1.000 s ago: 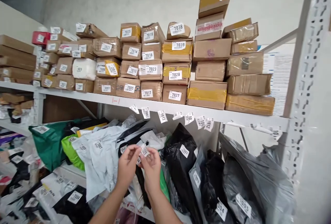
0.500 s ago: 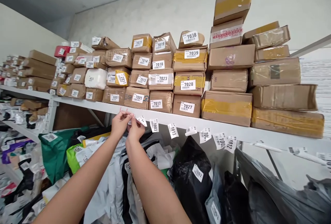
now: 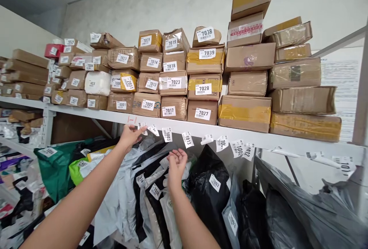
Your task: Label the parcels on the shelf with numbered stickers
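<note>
My left hand (image 3: 130, 137) is raised to the white shelf edge (image 3: 109, 116), its index finger stretched out against a small white sticker label (image 3: 143, 129) hanging there. Lower and to the right, my right hand (image 3: 176, 166) is off the labels, its fingers loosely curled and apart, with nothing visible in them. A folded label (image 3: 153, 129), a label marked 1003 (image 3: 167, 134) and one marked 1013 (image 3: 188, 140) dangle from the same edge. Behind and below my right hand lie grey, white and black mailing bags, one with a label reading 7018 (image 3: 155, 191).
Numbered cardboard boxes (image 3: 202, 111) are stacked along the shelf top, with unlabelled larger boxes (image 3: 244, 112) to the right. Below hang more curled labels (image 3: 237, 148). A black bag marked 1002 (image 3: 205, 187), grey bags (image 3: 301, 199) and a green bag (image 3: 56, 164) fill the lower level.
My right hand has left the label and moved right and down, its fingers loosening. My left hand stays at the label with its index finger extended. The view has shifted slightly.
</note>
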### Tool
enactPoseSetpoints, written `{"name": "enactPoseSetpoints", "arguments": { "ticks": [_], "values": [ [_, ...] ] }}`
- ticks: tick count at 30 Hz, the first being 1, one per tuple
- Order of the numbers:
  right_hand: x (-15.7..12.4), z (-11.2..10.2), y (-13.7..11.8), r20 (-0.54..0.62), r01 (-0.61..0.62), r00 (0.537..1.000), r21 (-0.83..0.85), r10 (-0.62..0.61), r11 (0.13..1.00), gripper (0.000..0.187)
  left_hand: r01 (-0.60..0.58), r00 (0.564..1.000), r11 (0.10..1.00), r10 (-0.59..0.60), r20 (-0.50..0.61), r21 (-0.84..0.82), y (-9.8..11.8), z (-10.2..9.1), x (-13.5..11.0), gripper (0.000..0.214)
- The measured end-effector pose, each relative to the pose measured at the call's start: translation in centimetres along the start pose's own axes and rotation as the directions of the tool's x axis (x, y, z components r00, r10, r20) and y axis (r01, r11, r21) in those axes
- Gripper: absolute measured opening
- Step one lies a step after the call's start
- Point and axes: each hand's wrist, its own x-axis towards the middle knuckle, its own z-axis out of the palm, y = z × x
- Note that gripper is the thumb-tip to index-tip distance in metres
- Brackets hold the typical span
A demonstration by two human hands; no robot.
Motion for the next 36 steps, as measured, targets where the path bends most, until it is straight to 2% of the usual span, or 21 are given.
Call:
{"name": "enactPoseSetpoints", "arguments": {
  "ticks": [2, 4, 6, 8, 9, 10, 11, 12, 13, 14, 16, 21, 25, 31, 36],
  "values": [
    [0.5, 0.5, -1.5, 0.088, -0.049, 0.995, 0.054, 0.044, 0.997, 0.057, 0.007, 0.997, 1.000, -0.006, 0.073, -0.023, -0.4, -0.1, -0.8, 0.062],
    [1.2, 2.2, -2.6, 0.135, -0.122, 0.985, 0.089, 0.110, 0.989, 0.058, -0.035, 0.996, 0.999, 0.037, 0.085, -0.022, -0.7, -0.4, -1.7, 0.056],
    [1.6, 4.0, -3.0, 0.100, -0.138, 0.987, 0.110, 0.127, 0.984, 0.057, -0.107, 0.994, 0.994, 0.107, 0.015, 0.006, -0.7, -0.7, -2.6, 0.053],
    [1.6, 5.1, -3.0, 0.046, -0.132, 0.991, 0.130, 0.127, 0.983, 0.055, -0.262, 0.962, 0.957, 0.270, -0.048, 0.123, -0.3, -0.9, -3.3, 0.052],
    [1.5, 5.3, -2.9, 0.029, -0.126, 0.992, 0.140, 0.123, 0.982, 0.054, -0.385, 0.916, 0.893, 0.400, -0.021, 0.234, 0.0, -1.0, -3.6, 0.048],
    [1.4, 5.3, -2.8, 0.018, -0.116, 0.993, 0.148, 0.115, 0.982, 0.054, -0.522, 0.841, 0.777, 0.537, 0.062, 0.351, 0.4, -1.2, -3.9, 0.040],
    [1.1, 5.3, -2.7, 0.012, -0.103, 0.995, 0.152, 0.102, 0.983, 0.053, -0.651, 0.739, 0.614, 0.647, 0.187, 0.446, 0.7, -1.3, -4.0, 0.028],
    [0.9, 5.3, -2.6, 0.008, -0.088, 0.996, 0.154, 0.088, 0.984, 0.052, -0.747, 0.628, 0.438, 0.712, 0.315, 0.500, 1.0, -1.4, -4.2, 0.019],
    [0.7, 5.3, -2.6, 0.005, -0.074, 0.997, 0.156, 0.074, 0.985, 0.050, -0.802, 0.535, 0.292, 0.738, 0.410, 0.520, 1.2, -1.5, -4.3, 0.017],
    [0.4, 5.3, -2.6, 0.000, -0.063, 0.998, 0.158, 0.064, 0.985, 0.048, -0.826, 0.475, 0.204, 0.753, 0.456, 0.525, 1.3, -1.6, -4.3, 0.018],
    [0.0, 5.5, -2.7, -0.012, -0.053, 0.998, 0.166, 0.055, 0.985, 0.046, -0.829, 0.415, 0.117, 0.785, 0.461, 0.547, 1.3, -1.7, -4.4, 0.017],
    [-0.6, 6.1, -3.2, -0.020, -0.036, 0.999, 0.186, 0.040, 0.982, 0.044, -0.822, 0.353, 0.035, 0.815, 0.461, 0.568, 1.0, -2.0, -4.8, 0.013],
    [-0.6, 6.3, -3.6, -0.020, -0.080, 0.996, 0.212, 0.086, 0.974, 0.043, -0.846, 0.315, 0.009, 0.815, 0.486, 0.533, 0.9, -1.4, -5.8, 0.015],
    [-0.7, 7.0, -4.1, -0.037, -0.110, 0.992, 0.265, 0.124, 0.958, 0.038, -0.838, 0.333, 0.069, 0.850, 0.408, 0.541, 1.2, 0.5, -7.8, 0.015],
    [-0.7, 7.8, -5.4, -0.026, -0.202, 0.974, 0.352, 0.225, 0.914, 0.026, -0.813, 0.402, 0.203, 0.874, 0.273, 0.546, 1.4, 2.2, -8.4, 0.018]
  ]
}}
